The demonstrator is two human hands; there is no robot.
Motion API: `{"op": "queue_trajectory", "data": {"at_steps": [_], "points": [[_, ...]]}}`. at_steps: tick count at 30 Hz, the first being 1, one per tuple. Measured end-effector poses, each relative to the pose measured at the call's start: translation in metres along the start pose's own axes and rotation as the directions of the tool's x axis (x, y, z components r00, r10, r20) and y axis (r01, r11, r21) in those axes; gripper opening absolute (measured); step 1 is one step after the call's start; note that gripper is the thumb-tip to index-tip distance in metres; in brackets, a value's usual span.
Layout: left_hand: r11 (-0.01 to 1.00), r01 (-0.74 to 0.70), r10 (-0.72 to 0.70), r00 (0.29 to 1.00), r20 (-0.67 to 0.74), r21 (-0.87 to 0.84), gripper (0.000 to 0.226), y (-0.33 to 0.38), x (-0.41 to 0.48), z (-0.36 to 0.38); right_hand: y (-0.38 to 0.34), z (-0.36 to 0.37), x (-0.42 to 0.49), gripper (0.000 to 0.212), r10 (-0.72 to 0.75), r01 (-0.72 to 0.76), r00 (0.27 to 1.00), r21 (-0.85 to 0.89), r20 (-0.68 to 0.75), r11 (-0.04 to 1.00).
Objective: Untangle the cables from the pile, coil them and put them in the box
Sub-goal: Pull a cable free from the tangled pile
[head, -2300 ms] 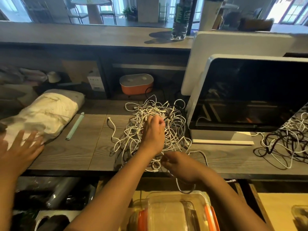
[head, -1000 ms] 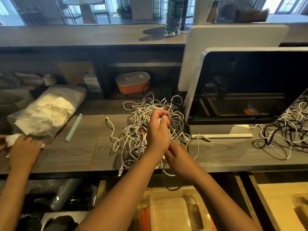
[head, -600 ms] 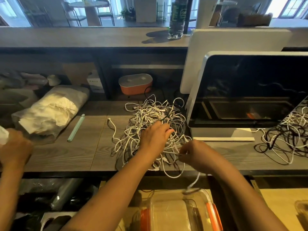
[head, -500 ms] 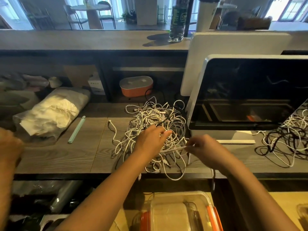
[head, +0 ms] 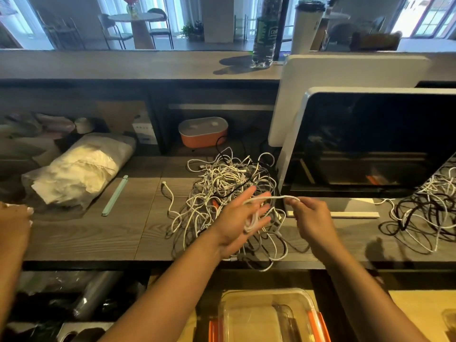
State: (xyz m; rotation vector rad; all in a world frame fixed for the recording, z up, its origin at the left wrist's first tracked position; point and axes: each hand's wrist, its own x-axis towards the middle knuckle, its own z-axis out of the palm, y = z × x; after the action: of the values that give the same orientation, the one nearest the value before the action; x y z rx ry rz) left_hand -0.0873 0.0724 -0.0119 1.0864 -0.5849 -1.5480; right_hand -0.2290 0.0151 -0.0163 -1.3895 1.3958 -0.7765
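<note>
A tangled pile of white and black cables (head: 217, 183) lies on the dark wooden desk (head: 98, 230). My left hand (head: 237, 220) hovers over the pile's right side with fingers straight and spread, and loops of one white cable (head: 271, 197) are wound around those fingers. The same cable runs right to my right hand (head: 311, 218), which pinches it between thumb and fingertips. A clear plastic box (head: 266, 314) with orange clips sits below the desk's front edge, between my forearms.
A large monitor (head: 370, 144) stands right of the pile, with a second cable tangle (head: 424, 211) beyond it. A plastic-wrapped bundle (head: 79, 169) and a green strip (head: 115, 195) lie on the left. Another person's hand (head: 12, 218) is at the left edge.
My left hand has opened and spread its fingers, with the white cable now looped around them. My right hand has drawn the cable out taut to the right of the pile.
</note>
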Motion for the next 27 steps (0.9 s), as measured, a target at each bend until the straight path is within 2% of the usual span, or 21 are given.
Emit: {"op": "queue_trajectory", "data": {"at_steps": [1,2,3,5,8,9,10,11,12,15,17,19,21,24,27], "points": [[0.995,-0.052,0.054,0.998,0.02,-0.088,0.048,0.002,-0.002,0.006,0.005,0.007,-0.002,0.025,0.008,-0.007,0.999,-0.025,0.036,1.0],[0.991,-0.108,0.111,0.993,0.036,-0.075,0.045,0.002,-0.003,0.011,0.011,0.015,-0.005,0.025,0.023,-0.017,0.995,-0.062,0.093,0.998],[0.987,-0.16,0.161,0.986,0.046,-0.009,0.044,0.004,-0.004,0.015,0.015,0.023,-0.01,0.024,0.028,-0.009,0.985,-0.113,0.167,0.994],[0.952,-0.241,0.243,0.97,0.013,0.189,0.044,0.006,0.0,0.022,0.024,0.039,-0.021,0.019,-0.016,0.102,0.937,-0.227,0.349,0.969],[0.813,-0.317,0.388,0.92,-0.05,0.489,0.045,0.004,0.01,0.024,0.026,0.05,-0.033,0.019,-0.059,0.252,0.847,-0.302,0.529,0.919],[0.691,-0.339,0.474,0.879,-0.046,0.638,0.043,0.001,0.014,0.02,0.021,0.049,-0.034,0.019,-0.067,0.271,0.836,-0.304,0.544,0.913],[0.51,-0.334,0.557,0.831,-0.008,0.793,0.038,-0.002,0.018,0.015,0.016,0.048,-0.033,0.018,-0.087,0.291,0.833,-0.297,0.547,0.909],[0.319,-0.303,0.612,0.79,0.049,0.898,0.032,-0.005,0.021,0.009,0.01,0.045,-0.032,0.015,-0.106,0.31,0.828,-0.291,0.551,0.905],[0.174,-0.259,0.632,0.769,0.094,0.95,0.027,-0.006,0.024,0.003,0.005,0.04,-0.031,0.015,-0.112,0.325,0.821,-0.297,0.56,0.898],[-0.021,-0.109,0.561,0.822,0.102,0.994,0.028,-0.007,0.029,-0.008,-0.004,0.023,-0.026,0.019,-0.05,0.375,0.798,-0.431,0.601,0.821],[-0.062,-0.033,0.512,0.857,0.06,0.998,0.033,-0.006,0.033,-0.018,-0.007,0.013,-0.025,0.016,-0.041,0.401,0.812,-0.505,0.582,0.764],[-0.013,-0.004,0.472,0.882,0.009,1.0,0.039,-0.003,0.033,-0.026,-0.012,0.005,-0.025,0.012,-0.103,0.393,0.85,-0.491,0.517,0.777],[0.024,-0.033,0.438,0.899,0.019,0.999,0.048,0.0,0.03,-0.03,-0.014,0.0,-0.023,0.011,-0.184,0.387,0.885,-0.457,0.427,0.801],[-0.043,-0.073,0.341,0.936,0.084,0.996,0.07,0.004,0.019,-0.023,-0.016,-0.006,-0.019,0.012,-0.255,0.389,0.908,-0.443,0.333,0.808],[-0.116,-0.054,0.272,0.959,0.084,0.992,0.071,0.004,0.01,-0.017,-0.019,-0.014,-0.015,0.014,-0.257,0.396,0.908,-0.479,0.331,0.783]]}}
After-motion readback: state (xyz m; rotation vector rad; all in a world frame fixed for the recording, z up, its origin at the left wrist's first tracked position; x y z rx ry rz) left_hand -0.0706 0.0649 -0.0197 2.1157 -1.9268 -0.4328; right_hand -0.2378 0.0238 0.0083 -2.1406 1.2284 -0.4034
